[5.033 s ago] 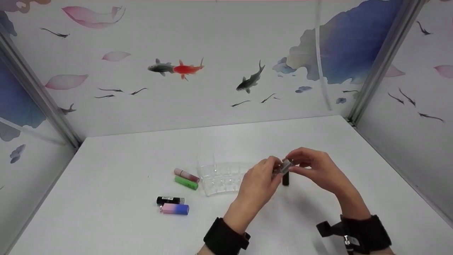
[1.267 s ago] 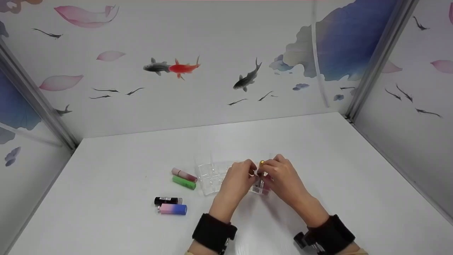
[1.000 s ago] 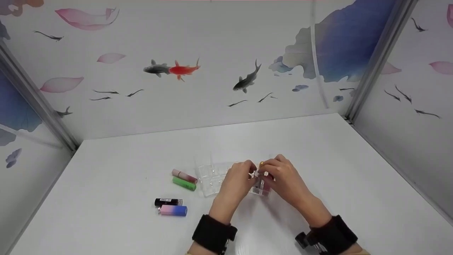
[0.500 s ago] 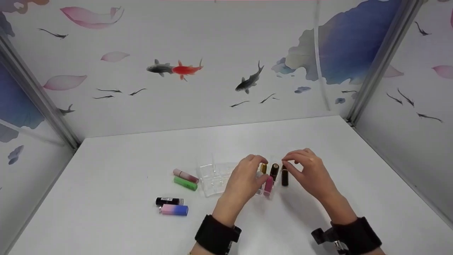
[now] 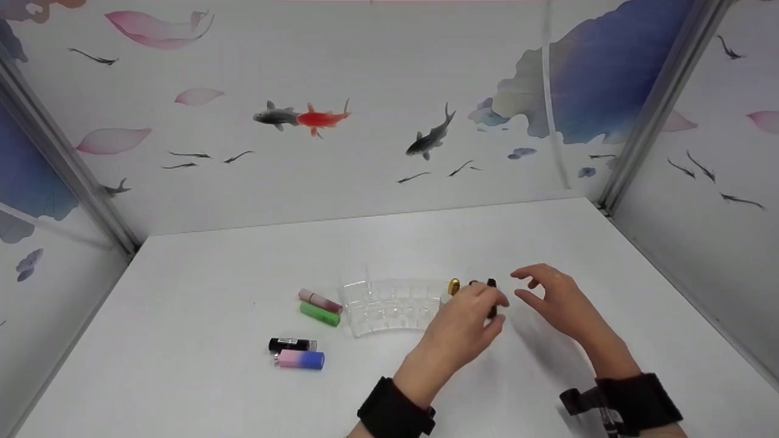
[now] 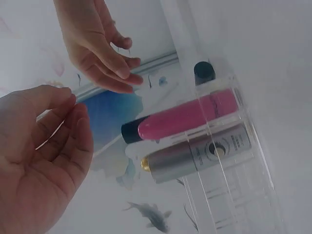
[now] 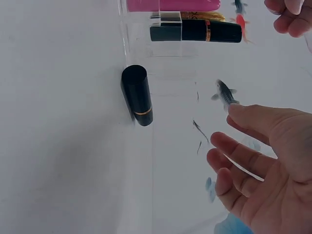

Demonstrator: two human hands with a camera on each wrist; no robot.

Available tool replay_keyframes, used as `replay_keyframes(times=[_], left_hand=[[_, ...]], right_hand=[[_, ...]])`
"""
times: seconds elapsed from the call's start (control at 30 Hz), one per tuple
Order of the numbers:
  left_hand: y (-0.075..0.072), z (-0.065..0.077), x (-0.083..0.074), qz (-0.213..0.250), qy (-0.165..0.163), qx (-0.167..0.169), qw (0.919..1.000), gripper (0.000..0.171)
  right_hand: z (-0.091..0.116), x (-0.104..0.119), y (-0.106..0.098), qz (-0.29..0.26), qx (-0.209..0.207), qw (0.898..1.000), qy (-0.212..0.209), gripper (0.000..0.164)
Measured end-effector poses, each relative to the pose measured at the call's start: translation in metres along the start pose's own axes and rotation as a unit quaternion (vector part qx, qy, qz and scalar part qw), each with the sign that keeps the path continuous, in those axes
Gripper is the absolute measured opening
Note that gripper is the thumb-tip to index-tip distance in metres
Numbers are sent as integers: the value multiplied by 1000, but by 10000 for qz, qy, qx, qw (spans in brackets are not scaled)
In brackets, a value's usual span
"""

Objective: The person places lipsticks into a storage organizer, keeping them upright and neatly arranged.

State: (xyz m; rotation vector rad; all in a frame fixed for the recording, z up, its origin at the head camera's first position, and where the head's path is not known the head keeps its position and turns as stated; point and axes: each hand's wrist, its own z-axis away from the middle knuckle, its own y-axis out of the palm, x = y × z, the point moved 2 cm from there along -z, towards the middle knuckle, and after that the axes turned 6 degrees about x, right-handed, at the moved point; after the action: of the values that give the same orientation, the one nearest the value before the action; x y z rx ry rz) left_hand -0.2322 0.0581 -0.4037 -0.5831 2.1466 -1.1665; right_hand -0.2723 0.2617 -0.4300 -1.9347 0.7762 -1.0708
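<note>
My left hand [image 5: 465, 325] hovers over the right end of the clear lipstick organizer [image 5: 389, 307], fingers loosely curved around nothing. To its right, my right hand [image 5: 557, 298] is raised with thumb and fingers apart, also holding nothing. In the left wrist view a pink tube [image 6: 185, 117] and a silver-grey tube [image 6: 202, 152] stand in organizer slots. The right wrist view shows a black lipstick with a gold band [image 7: 209, 31] standing in there too. Another black lipstick [image 7: 138, 95] lies on the table beside the organizer's right end. A gold cap [image 5: 454, 286] shows behind my left hand.
Left of the organizer lie a pale pink lip tube [image 5: 321, 301] and a green tube [image 5: 320, 314]. Nearer on the table are a black tube [image 5: 291, 345] and a pink-to-blue case [image 5: 300, 359]. Printed walls enclose the back and sides.
Five seconds ago both hands held a small grey item. They then worked together over the organizer's right end. Since half a second ago, both have moved right, and the right hand has left the loose black lipstick.
</note>
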Motion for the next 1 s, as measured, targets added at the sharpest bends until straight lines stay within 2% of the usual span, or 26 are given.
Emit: replay_keyframes(times=[0.1,0.2,0.37,0.57,0.77,0.87,1.0], left_hand=[[9,1,-4,-197,-137,666,9975,17],[17,2,-7,-357,-296,1173,9920,20],[29,2,-8,-583,-541,1705,9821,25],[39,4,-6,-742,-860,2403,9640,44],[46,2,-8,-483,-1209,2848,9497,60],[51,0,-10,-403,-1366,2973,9441,67],[55,-1,-11,-351,-1447,3052,9406,72]], right_hand=[[0,-4,5,-219,554,9981,160,36],[-1,-8,9,-389,955,9941,348,39],[-3,-11,14,-497,1220,9903,439,41],[-8,-11,25,-494,1544,9864,256,43],[-11,-8,36,-352,1982,9791,286,54],[-10,-7,40,-283,2056,9778,301,55],[-10,-6,42,-216,2044,9784,208,53]])
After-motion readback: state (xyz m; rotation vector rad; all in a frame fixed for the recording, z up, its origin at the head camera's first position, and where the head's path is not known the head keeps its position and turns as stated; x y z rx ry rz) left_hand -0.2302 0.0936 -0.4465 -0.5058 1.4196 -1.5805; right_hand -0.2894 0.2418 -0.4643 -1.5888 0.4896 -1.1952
